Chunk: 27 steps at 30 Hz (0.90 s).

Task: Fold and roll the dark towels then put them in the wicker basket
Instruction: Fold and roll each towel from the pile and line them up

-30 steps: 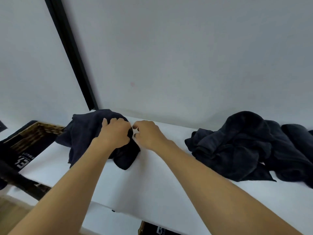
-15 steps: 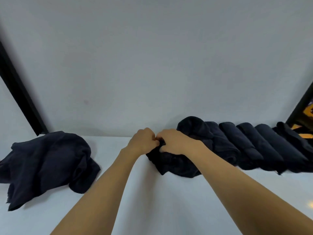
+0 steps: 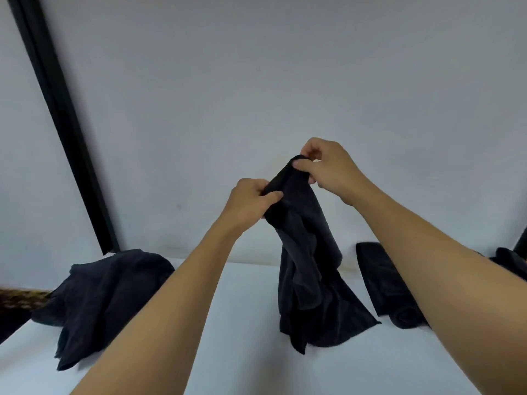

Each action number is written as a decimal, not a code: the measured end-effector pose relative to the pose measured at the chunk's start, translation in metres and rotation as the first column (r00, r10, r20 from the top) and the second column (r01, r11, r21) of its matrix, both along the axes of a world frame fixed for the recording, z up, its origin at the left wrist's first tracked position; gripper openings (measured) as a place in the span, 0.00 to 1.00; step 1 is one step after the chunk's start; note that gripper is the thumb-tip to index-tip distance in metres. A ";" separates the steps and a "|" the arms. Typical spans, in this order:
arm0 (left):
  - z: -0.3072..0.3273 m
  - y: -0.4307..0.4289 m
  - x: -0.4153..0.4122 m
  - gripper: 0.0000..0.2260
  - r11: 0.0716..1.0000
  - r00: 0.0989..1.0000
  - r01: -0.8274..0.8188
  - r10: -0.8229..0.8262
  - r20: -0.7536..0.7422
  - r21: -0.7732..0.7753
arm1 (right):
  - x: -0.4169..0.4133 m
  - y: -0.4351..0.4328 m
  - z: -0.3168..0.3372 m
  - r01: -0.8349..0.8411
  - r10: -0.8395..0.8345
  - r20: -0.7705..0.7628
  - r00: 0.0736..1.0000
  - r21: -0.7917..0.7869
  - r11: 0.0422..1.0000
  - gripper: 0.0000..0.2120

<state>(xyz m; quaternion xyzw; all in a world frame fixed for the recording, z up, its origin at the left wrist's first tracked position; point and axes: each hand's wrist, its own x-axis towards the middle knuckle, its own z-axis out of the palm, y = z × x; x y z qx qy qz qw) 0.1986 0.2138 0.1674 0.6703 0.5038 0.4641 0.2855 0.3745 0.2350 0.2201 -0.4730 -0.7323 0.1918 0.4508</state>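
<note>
Just lifted the towel (image 3: 308, 266)
My left hand (image 3: 251, 203) and right hand (image 3: 328, 169) pinch its top edge — folding next, basket (image 3: 17, 296) at 9 o'clock.

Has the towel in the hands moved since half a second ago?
Yes, upward: the towel lay on the white table; now the left hand and right hand hold its top high above it.

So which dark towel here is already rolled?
The tight dark roll on the white table, right of the held towel. That one hangs loose from the left hand and right hand; the dark towel at left lies crumpled.
</note>
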 end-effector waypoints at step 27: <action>0.057 -0.001 -0.065 0.07 0.975 0.733 -0.220 0.188 -0.654 0.034 | 0.102 0.008 0.042 0.508 -0.546 0.240 0.802 0.206 0.836 0.06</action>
